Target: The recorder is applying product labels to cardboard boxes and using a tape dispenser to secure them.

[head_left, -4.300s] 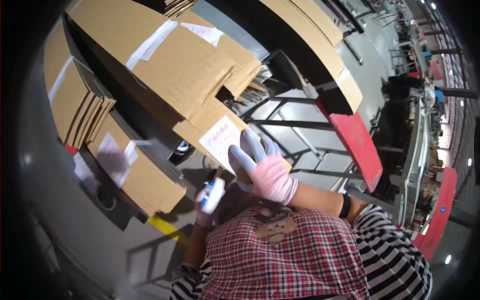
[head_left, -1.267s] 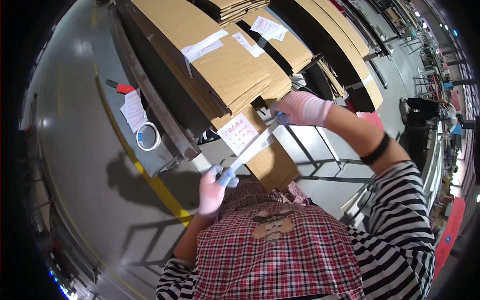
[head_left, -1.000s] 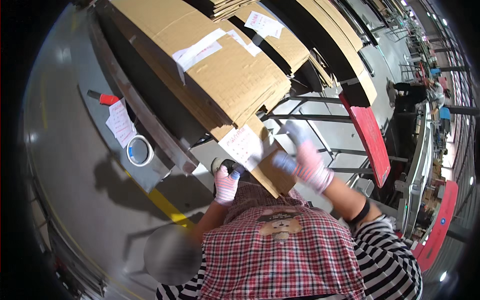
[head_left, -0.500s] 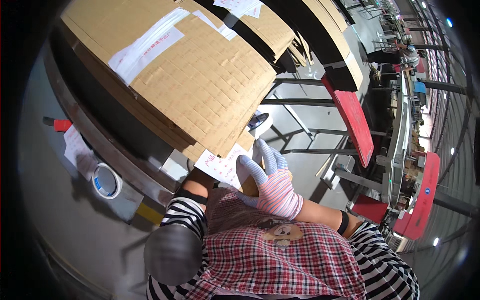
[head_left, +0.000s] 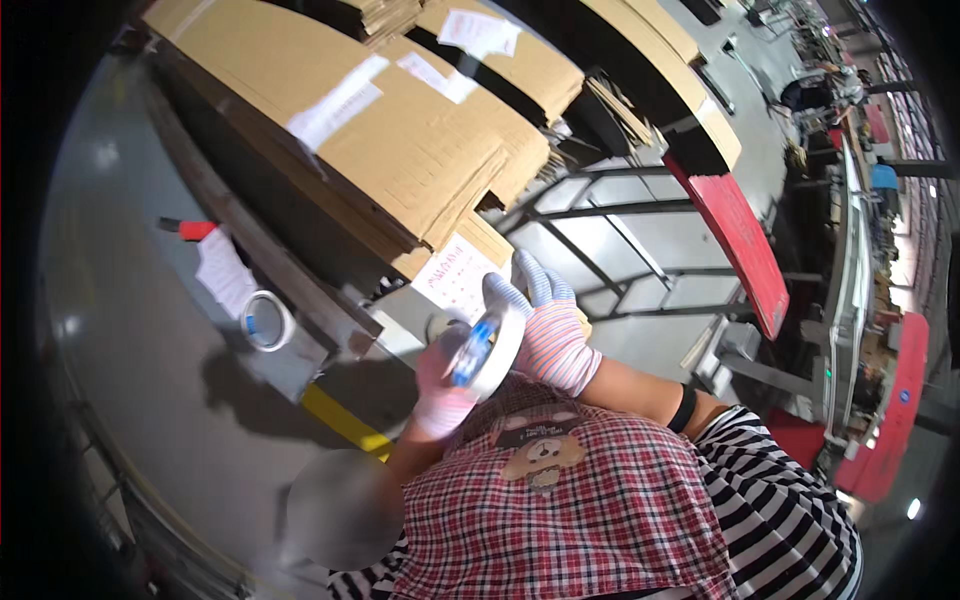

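My left hand (head_left: 443, 388), in a pale striped knit glove and smeared by motion, grips a white tape roll (head_left: 505, 357) with a blue inner core. The roll is tilted in front of my apron. Behind it, my right hand (head_left: 562, 340) in a like glove holds the near end of the cardboard (head_left: 487, 235), its fingertips beside a white label with red print (head_left: 455, 275). The tape roll hides my right thumb. The label lies at the near corner of the flat cardboard stack (head_left: 400, 170).
Left of the stack, a second tape roll (head_left: 267, 321), a sheet of labels (head_left: 226, 275) and a red-and-black handled tool (head_left: 190, 229) lie on a grey surface. To the right stand a dark metal frame (head_left: 610, 208) and a red panel (head_left: 735, 255). A distant person (head_left: 815, 90) is at far right.
My left hand has come out from behind the label and now holds a tape roll at my front. The view has shifted, and the cardboard stack appears farther off. My right hand stays by the label.
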`<state>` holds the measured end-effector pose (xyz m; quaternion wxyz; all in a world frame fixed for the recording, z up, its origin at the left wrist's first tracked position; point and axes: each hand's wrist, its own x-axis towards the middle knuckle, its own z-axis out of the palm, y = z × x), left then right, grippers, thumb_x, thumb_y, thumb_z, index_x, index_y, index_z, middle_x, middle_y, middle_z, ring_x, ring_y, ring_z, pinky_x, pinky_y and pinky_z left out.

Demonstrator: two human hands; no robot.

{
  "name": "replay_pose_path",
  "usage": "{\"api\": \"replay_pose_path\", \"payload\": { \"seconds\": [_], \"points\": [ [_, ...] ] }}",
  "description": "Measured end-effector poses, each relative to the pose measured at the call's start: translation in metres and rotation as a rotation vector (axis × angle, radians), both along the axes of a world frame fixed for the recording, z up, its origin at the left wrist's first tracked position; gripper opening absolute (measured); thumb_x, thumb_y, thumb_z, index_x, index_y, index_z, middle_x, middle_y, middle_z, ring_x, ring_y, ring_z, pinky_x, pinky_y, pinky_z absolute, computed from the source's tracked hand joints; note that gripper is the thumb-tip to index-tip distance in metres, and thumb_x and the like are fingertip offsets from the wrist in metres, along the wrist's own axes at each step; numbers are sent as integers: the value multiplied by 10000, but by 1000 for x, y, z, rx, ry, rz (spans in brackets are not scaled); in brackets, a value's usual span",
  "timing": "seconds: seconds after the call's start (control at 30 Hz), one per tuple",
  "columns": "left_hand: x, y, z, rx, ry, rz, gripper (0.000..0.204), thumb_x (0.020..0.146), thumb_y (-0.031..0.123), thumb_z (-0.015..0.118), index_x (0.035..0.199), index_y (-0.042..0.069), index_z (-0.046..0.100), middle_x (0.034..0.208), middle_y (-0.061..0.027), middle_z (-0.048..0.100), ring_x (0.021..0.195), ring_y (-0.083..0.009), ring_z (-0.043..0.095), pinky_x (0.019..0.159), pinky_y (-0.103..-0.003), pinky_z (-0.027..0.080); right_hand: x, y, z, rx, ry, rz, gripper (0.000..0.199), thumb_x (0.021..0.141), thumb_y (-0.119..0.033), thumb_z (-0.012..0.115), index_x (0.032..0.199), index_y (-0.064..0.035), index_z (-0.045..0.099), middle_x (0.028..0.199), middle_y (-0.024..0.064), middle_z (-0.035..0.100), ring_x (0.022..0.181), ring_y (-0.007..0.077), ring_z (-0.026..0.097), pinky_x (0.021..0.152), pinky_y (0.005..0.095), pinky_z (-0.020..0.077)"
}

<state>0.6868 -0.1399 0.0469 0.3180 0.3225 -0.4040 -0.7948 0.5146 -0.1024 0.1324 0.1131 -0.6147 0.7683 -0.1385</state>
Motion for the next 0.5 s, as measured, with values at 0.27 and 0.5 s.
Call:
{"api": "replay_pose_path", "payload": {
  "seconds": [0.27,0.5],
  "points": [
    [-59,-56,89,-849,-1264,-765,727,842,454,586,1408,87,314,961,-190,676,885,-325,662,777,-452,515,-58,-48,96,383,85,742,354,788,-326,642,1079,-123,645,1014,177,654,896,342,642,766,418,522],
    [-75,-55,98,-853,-1244,-513,694,789,464,698,1299,123,374,1150,-215,604,893,-401,622,762,-464,494,-149,-76,-16,337,-528,531,212,851,-287,637,955,-102,624,745,137,651,703,303,646,635,399,492]
  ]
}}
